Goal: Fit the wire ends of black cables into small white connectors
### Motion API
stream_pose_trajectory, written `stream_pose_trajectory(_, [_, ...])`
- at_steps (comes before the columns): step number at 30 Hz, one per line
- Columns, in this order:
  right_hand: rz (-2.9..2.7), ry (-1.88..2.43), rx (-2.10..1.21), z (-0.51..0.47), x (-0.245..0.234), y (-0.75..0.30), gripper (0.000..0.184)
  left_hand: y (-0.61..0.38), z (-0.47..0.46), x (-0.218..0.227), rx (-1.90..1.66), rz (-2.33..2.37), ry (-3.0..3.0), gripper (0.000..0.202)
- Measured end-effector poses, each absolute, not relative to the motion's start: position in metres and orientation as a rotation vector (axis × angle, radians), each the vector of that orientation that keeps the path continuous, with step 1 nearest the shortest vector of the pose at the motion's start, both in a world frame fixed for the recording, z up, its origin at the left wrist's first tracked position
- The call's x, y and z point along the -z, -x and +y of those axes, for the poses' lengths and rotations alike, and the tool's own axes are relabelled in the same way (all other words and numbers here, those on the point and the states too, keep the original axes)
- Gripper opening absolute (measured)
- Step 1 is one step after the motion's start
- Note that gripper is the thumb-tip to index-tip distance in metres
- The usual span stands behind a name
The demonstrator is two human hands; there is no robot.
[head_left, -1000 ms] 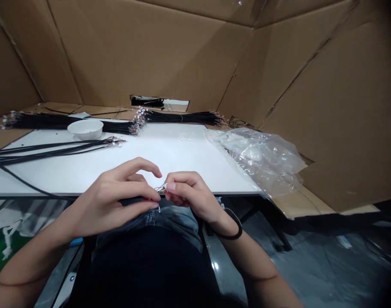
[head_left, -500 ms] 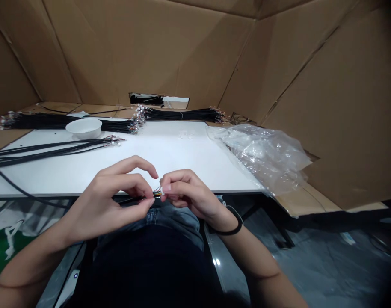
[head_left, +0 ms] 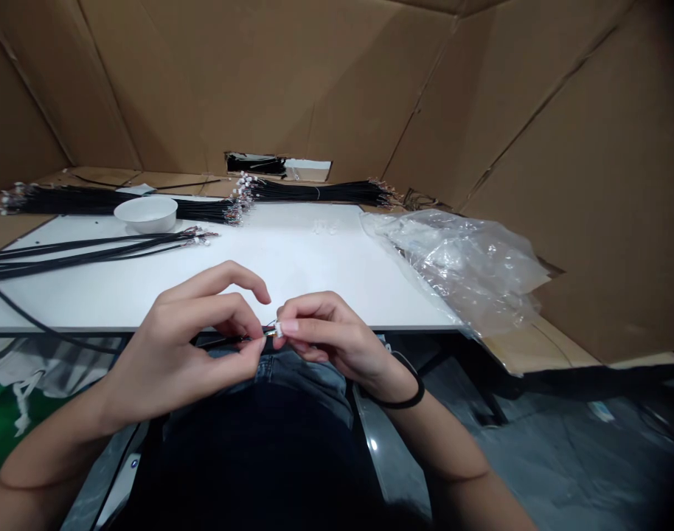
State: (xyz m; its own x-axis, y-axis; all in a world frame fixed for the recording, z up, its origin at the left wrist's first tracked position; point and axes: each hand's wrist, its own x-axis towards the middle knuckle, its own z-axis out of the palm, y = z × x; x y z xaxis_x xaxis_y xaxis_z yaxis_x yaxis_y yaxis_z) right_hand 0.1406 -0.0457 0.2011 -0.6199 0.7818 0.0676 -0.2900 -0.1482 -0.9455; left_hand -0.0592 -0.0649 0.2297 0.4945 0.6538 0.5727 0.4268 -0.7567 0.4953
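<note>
Surface: a white tabletop (head_left: 121, 295) spans the middle of the frame, its near edge just beyond the person's lap

Room: brown cardboard walls (head_left: 248, 88) fold around the back and right side of the table, with a rectangular opening (head_left: 276, 166) at upper centre; a grey floor (head_left: 558, 457) shows at lower right

Around the table: a left bundle of black cables (head_left: 110, 200) and a back bundle of black cables (head_left: 315, 192) lie along the far edge, a white bowl (head_left: 146, 214) sits at upper left, loose black cables (head_left: 94, 247) stretch in from the left edge, and a crumpled clear plastic bag (head_left: 459, 269) lies at right

Left hand: the left hand (head_left: 187, 346) is curled, thumb and fingers pinched closed on a black cable (head_left: 229, 340)

Right hand: the right hand (head_left: 331, 343) is nearly closed, pinching a small white connector (head_left: 279, 330) — a black wristband (head_left: 408, 394) circles its wrist

Held piece: the connector sits on the cable's end, between both hands — just past the table's near edge, above the person's jeans (head_left: 276, 366)
</note>
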Motion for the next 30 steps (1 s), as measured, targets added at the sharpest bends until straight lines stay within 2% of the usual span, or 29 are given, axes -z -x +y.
stream_pose_trajectory(20, [-1.44,0.605,-1.802,-0.0444,-0.1968,-0.1407,0.021,0.0595,-0.0637,-0.2274,-1.12,0.93,-2.457,0.016])
stream_pose_trajectory(30, [-1.567,0.702,-1.554,-0.0481,-0.2,-0.1407,0.023,0.06,-0.0622,-0.2246,-1.12,0.898,-2.544,0.015])
